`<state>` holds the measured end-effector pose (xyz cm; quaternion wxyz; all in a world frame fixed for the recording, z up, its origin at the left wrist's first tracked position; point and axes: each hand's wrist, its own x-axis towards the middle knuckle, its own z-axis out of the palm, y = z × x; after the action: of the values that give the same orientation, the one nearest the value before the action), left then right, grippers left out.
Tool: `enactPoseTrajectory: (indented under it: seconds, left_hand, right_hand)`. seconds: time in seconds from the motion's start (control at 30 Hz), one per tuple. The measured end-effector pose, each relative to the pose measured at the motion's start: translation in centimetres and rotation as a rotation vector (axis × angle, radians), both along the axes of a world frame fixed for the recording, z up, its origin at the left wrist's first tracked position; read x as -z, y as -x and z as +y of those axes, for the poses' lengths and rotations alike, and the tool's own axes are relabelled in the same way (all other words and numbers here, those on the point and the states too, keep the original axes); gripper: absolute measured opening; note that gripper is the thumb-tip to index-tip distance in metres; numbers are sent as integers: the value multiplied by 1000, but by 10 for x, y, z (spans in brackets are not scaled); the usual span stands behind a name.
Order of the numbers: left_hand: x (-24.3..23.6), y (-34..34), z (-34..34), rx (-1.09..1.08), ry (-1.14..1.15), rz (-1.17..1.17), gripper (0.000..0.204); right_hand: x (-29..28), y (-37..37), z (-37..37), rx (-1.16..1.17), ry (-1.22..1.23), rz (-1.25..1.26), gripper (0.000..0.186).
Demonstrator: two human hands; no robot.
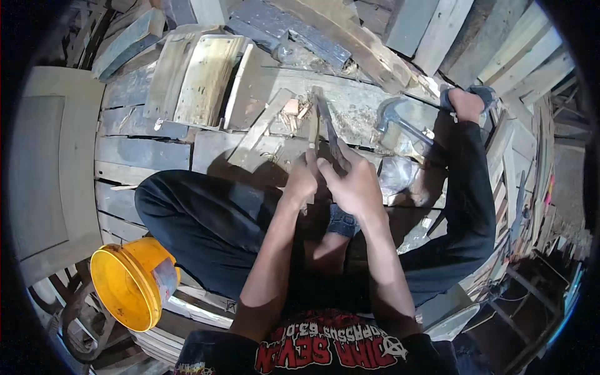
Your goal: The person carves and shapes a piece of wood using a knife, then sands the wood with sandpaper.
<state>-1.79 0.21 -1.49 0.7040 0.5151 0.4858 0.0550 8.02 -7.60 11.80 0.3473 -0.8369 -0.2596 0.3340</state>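
Observation:
Close together in front of me, both hands are closed. My left hand grips a narrow wooden strip that points away from me. In my right hand is a long dark tool that looks like a knife or machete; its far end lies against the strip. The fingers partly hide the near ends of both. Wood chips and offcuts lie just beyond the hands, beside a loose flat stick. To the right rests a hammer-like tool with a curved head, near a clear plastic bag.
My crossed legs frame the plank floor. A yellow bucket lies tilted at lower left, below a panelled board. Thick wood blocks and beams are stacked at the far side; more timber leans at far right.

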Motion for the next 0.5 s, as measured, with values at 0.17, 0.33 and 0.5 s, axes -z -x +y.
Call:
enactPoseTrajectory:
  seconds: [0.17, 0.33, 0.5]
  left_hand:
    - [8, 1, 4, -18, 22, 4, 62]
    - [-5, 2, 3, 52, -70, -130, 56]
    - [-12, 3, 6, 4, 56, 112, 59]
  right_hand:
    - [23, 19, -18, 55, -191, 25, 54]
    - [19, 12, 9, 114, -33, 5, 55]
    - [6, 3, 1, 25, -172, 10, 56]
